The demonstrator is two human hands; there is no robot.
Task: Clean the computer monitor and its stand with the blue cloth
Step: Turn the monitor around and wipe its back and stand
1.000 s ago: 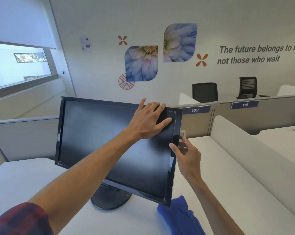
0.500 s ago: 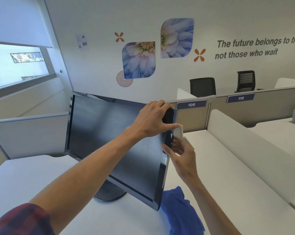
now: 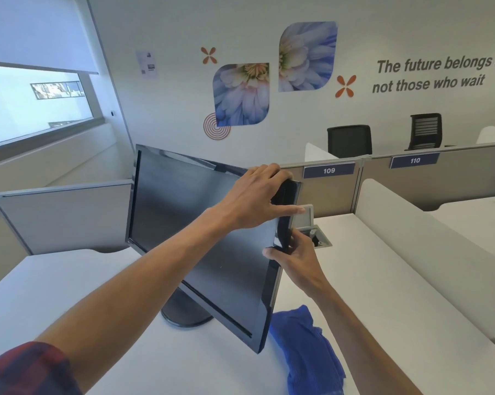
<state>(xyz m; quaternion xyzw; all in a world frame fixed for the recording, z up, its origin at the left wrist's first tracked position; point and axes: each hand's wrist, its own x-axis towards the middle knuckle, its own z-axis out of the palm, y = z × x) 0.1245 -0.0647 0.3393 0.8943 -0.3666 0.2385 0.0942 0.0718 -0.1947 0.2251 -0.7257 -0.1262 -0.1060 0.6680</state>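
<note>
Now both hands grip the monitor's right edge on the white bench.
Head view: the monitor (image 3: 200,238) stands on its round stand (image 3: 183,315), long axis running left-far to right-near, screen facing left of the viewer, swung further round than a second ago. Left hand (image 3: 257,195) curls over its top right corner; right hand (image 3: 297,252) pinches the right edge. The blue cloth (image 3: 306,346) lies on the bench (image 3: 383,295) just beside the lower corner.
</note>
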